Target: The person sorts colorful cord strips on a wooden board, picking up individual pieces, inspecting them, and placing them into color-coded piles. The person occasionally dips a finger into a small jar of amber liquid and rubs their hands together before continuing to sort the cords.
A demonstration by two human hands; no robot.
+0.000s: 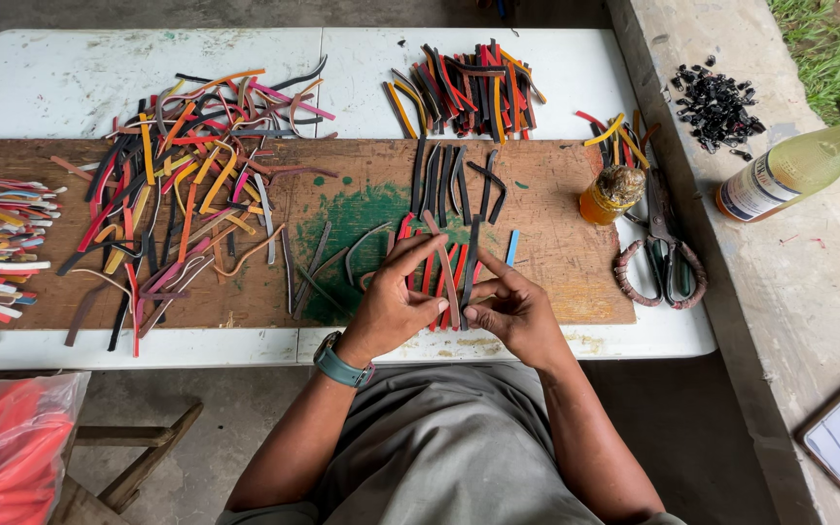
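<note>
A loose pile of strips [182,185] lies left on the board [576,262]. At centre, the left hand [396,306] and right hand [512,311] pinch a bunch of strips [447,277] over the board's near edge. Scissors [661,255] lie right.

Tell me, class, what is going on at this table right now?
A person sits at a white table with a wooden board on it. The left hand and right hand pinch a brown strip and a dark strip together above a row of red and black strips. A loose heap of coloured strips lies to the left, a tidier bundle at the far edge, and scissors and a small orange jar to the right.
</note>
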